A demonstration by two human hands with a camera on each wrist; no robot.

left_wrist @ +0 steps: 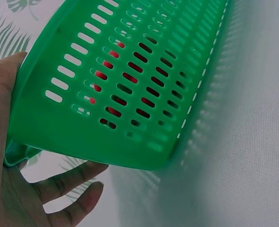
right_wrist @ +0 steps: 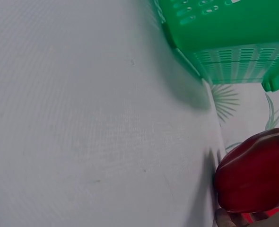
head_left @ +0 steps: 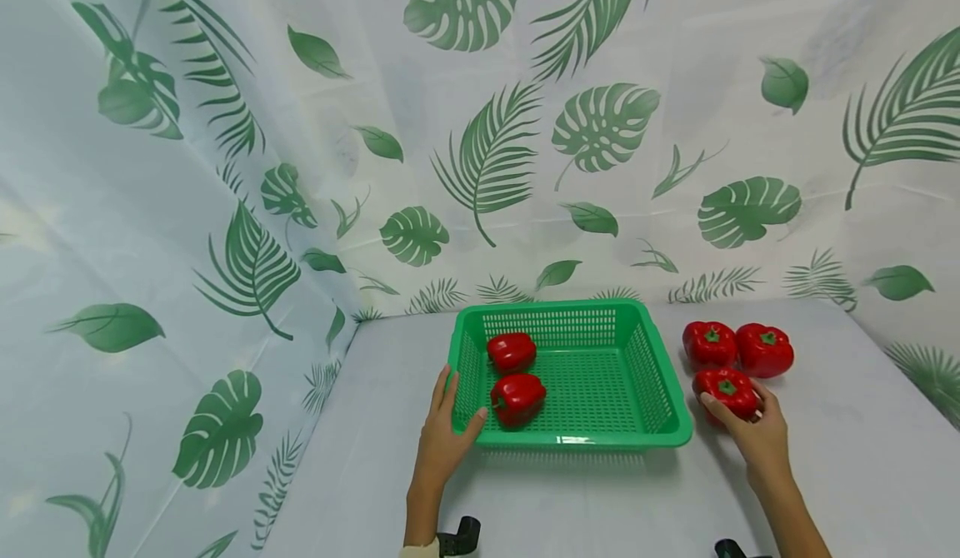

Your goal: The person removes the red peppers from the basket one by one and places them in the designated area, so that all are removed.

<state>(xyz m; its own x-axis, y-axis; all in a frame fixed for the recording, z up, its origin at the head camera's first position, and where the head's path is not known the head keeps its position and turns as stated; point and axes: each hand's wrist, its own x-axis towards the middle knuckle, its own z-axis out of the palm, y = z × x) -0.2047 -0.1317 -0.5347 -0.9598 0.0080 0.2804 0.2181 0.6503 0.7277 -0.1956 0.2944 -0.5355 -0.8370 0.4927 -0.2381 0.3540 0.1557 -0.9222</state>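
My left hand [head_left: 442,448] rests against the front left corner of a green plastic basket [head_left: 585,440], its fingers spread. In the left wrist view, the hand touches the rim beside the basket's slotted wall [left_wrist: 97,135]. Two red bell peppers, a rear one [head_left: 512,352] and a front one [head_left: 518,400], lie on their sides inside, toward the left. To the right of the basket, my right hand [head_left: 765,441] grips another red bell pepper [head_left: 726,388]. That held pepper [right_wrist: 253,172] partly shows in the right wrist view, with fingertips around it.
Beyond the held pepper, two more red bell peppers, a left one [head_left: 708,343] and a right one [head_left: 765,350], stand on the white tabletop [head_left: 570,508]. A leaf-patterned white sheet [head_left: 510,166] hangs behind and at the sides.
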